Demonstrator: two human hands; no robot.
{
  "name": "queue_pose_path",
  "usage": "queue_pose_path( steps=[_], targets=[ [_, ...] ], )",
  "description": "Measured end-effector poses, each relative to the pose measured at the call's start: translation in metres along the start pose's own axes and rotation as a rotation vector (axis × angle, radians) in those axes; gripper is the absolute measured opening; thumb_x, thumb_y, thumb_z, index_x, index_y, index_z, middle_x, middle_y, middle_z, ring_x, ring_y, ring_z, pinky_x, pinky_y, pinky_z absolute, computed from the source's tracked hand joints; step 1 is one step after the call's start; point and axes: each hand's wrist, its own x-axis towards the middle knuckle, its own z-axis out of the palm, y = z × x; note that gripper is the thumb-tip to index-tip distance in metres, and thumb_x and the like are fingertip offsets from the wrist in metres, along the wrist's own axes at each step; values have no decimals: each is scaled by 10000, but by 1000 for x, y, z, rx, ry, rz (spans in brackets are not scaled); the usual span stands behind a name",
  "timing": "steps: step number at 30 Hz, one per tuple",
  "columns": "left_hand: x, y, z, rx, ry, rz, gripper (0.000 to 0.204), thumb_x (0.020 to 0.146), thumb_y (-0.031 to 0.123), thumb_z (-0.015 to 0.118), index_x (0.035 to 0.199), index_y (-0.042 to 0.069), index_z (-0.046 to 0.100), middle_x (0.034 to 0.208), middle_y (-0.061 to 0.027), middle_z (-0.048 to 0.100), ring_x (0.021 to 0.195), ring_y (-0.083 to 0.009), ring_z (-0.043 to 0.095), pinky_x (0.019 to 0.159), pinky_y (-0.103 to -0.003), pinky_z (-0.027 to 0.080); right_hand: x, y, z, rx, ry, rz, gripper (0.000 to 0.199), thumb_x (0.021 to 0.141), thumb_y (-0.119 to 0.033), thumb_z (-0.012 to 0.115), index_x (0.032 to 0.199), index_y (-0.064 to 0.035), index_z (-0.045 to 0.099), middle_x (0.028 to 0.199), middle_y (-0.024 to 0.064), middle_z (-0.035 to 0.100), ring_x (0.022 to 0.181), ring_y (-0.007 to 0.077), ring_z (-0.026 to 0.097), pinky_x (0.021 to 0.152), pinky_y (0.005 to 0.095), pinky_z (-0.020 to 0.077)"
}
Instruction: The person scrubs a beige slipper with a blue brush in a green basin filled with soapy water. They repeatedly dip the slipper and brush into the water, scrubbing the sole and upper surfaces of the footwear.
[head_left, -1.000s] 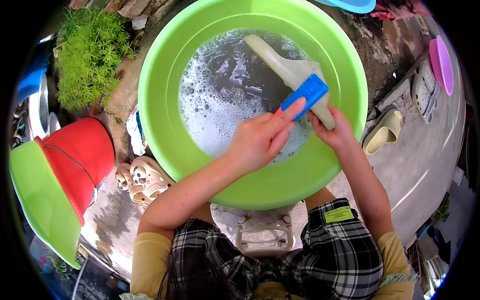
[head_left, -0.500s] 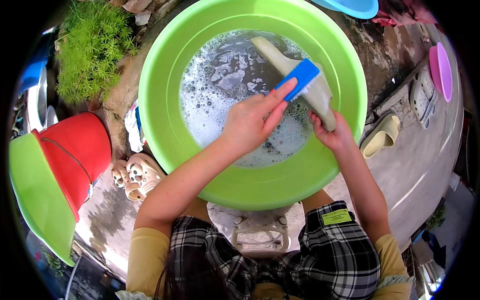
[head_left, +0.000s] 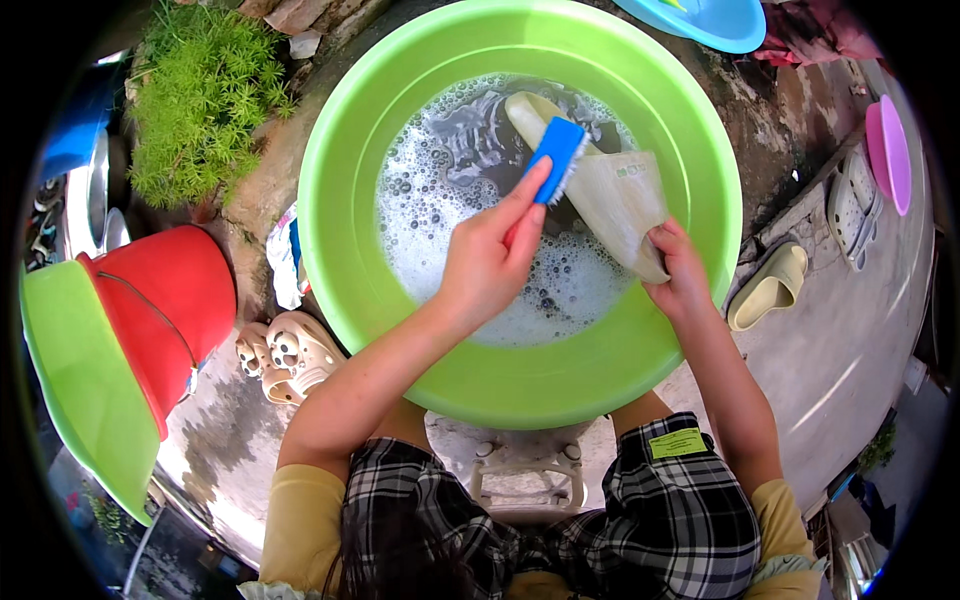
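A large green basin (head_left: 350,270) holds soapy, foamy water (head_left: 440,210). My left hand (head_left: 490,262) grips a blue scrub brush (head_left: 558,155) and presses it on a beige slipper (head_left: 610,190) that lies tilted in the water. My right hand (head_left: 678,272) holds the slipper by its near end, at the basin's right side. The slipper's far end dips into the dark water.
A second beige slipper (head_left: 768,288) lies on the concrete to the right, with a pale clog (head_left: 850,210) beyond it. A red bucket (head_left: 165,305), a green basin (head_left: 80,380) and small patterned shoes (head_left: 290,350) are at left. A plant (head_left: 200,100), blue basin (head_left: 715,20) and pink basin (head_left: 890,150) sit around.
My left hand has pushed the blue brush up along the slipper, away from me, toward its far end. My right hand has kept its hold on the slipper's near end.
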Motion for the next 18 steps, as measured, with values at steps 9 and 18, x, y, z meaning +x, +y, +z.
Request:
queue_pose_path(
  steps=[9,18],
  targets=[
    [23,-4,-10,-74,159,-89,404,921,138,501,1323,131,460,696,-69,604,512,-73,387,492,-223,376,-4,-1,7,25,20,-47,392,851,-1,418,1237,-27,480,1164,111,559,1046,220,552,899,359,458],
    [54,-12,-21,-378,195,-193,456,914,171,523,1348,90,413,768,-13,599,491,-42,424,458,-191,355,-15,-5,17,-98,-22,-224,396,855,23,433,1249,4,470,1200,116,548,1096,220,534,952,336,419]
  ],
)
